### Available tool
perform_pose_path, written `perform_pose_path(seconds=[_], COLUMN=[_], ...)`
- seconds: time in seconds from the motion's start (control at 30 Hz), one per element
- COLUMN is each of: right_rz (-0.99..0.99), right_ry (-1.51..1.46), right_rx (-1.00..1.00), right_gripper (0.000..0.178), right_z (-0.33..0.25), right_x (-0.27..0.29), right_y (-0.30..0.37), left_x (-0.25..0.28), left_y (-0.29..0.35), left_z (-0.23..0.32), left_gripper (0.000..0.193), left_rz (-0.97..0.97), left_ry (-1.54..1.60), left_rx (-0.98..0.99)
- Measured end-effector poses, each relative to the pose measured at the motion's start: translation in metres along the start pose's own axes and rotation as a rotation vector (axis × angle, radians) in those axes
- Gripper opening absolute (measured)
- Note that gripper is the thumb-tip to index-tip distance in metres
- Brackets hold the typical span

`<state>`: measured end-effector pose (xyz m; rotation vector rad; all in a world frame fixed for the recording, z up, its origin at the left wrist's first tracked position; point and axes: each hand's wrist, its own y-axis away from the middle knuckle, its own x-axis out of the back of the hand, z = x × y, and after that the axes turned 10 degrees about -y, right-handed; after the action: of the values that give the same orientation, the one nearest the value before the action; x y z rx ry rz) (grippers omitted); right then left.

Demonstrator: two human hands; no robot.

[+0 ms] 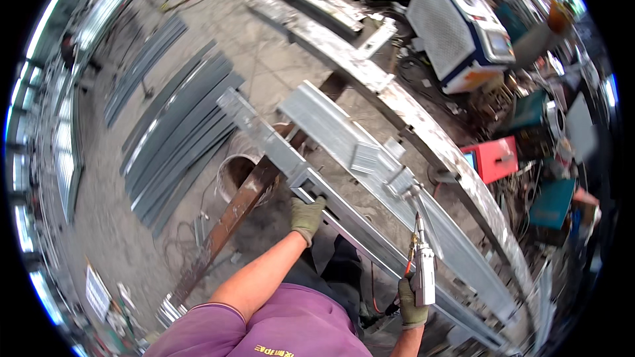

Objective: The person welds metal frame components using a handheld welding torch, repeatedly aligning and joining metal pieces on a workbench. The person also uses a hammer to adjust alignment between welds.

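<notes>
My left hand (307,217), in an olive glove, is closed on a small box-shaped steel bracket (305,184). That bracket sits against a long galvanized steel channel (264,140) running diagonally from upper left to lower right. In my right hand (411,304), also gloved, is a white welding gun (424,274) with a pointed nozzle facing away from me and an orange-red line beside it. The fingers around its grip are partly hidden. Beyond the gun lies a second, wider steel channel (331,119), bearing a short loose bracket (365,157) and another small steel piece (401,182).
A brown steel beam (231,217) passes under the channels, with a bucket (237,175) beside it. Dark steel profiles (175,132) are stacked on the floor at left. A long white-stained beam (423,122) curves past on the right, near a white machine (450,26) and a red box (491,160).
</notes>
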<state>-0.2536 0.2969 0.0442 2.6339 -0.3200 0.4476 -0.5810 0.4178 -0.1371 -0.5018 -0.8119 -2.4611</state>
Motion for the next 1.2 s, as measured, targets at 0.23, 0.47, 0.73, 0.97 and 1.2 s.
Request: perform_pose_path(seconds=[0.23,0.47,0.73,0.97,1.2], right_rz=[-0.45,-0.576,-0.646,-0.713,-1.049], right_ry=[0.43,0.612,0.675,0.617,0.867], right_rx=[0.429,0.343,0.314,0.212,0.287], right_gripper=[0.01,0.008,0.015,0.025,0.021], right_z=[-0.081,-0.137,-0.231,-0.322,-0.318], right_x=[0.001,-0.043,-0.069,-0.078,-0.152], right_y=[-0.055,-0.078,-0.086,-0.114,-0.133], left_x=[0.013,0.015,0.005,0.0,-0.022], left_y=[0.038,0.031,0.034,0.04,0.061], left_z=[0.03,0.018,0.011,0.023,0.043], left_gripper=[0.125,0.123,0.116,0.11,0.095], left_rz=[0.102,0.095,0.106,0.143,0.135], left_ry=[-0.22,-0.062,0.067,0.17,0.105], left_rx=[0.121,-0.083,-0.084,-0.017,0.302])
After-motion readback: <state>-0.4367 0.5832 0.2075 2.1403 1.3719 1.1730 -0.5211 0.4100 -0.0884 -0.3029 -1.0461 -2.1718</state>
